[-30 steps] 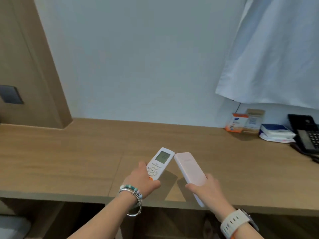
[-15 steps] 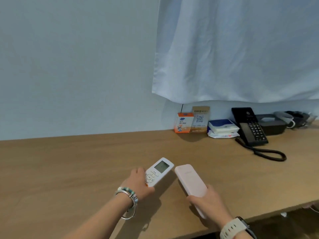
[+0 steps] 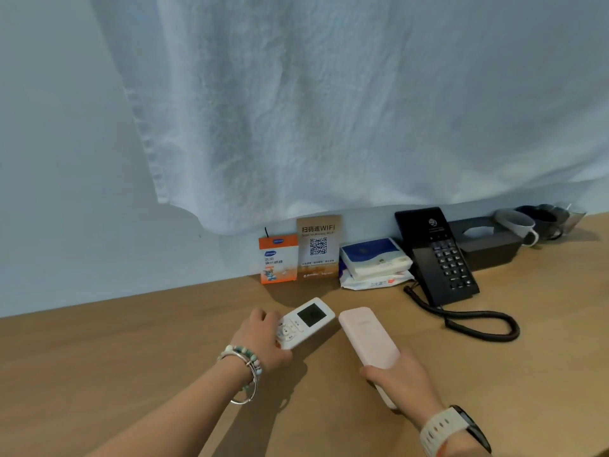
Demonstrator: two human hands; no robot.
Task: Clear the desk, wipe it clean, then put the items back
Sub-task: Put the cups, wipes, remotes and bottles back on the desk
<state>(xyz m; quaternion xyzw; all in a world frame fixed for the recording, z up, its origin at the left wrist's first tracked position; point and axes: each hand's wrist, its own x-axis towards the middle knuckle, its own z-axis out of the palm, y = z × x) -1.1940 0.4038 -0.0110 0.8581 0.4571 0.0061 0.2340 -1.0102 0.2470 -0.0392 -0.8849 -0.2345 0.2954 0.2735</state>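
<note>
A: What could go wrong?
B: My left grip (image 3: 263, 338) holds only the near end of the white remote (image 3: 308, 321). It could swing and knock the pink remote (image 3: 365, 334) just right of it, whose near end my right grip (image 3: 402, 380) wraps.
A: How do they look?
B: Slim, smooth; low over the bench (image 3: 131, 357), contact unclear.

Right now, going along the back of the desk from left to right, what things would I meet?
orange box → WiFi QR sign → stacked tissue packs → black telephone → black tissue box → white mug → dark cup
</note>
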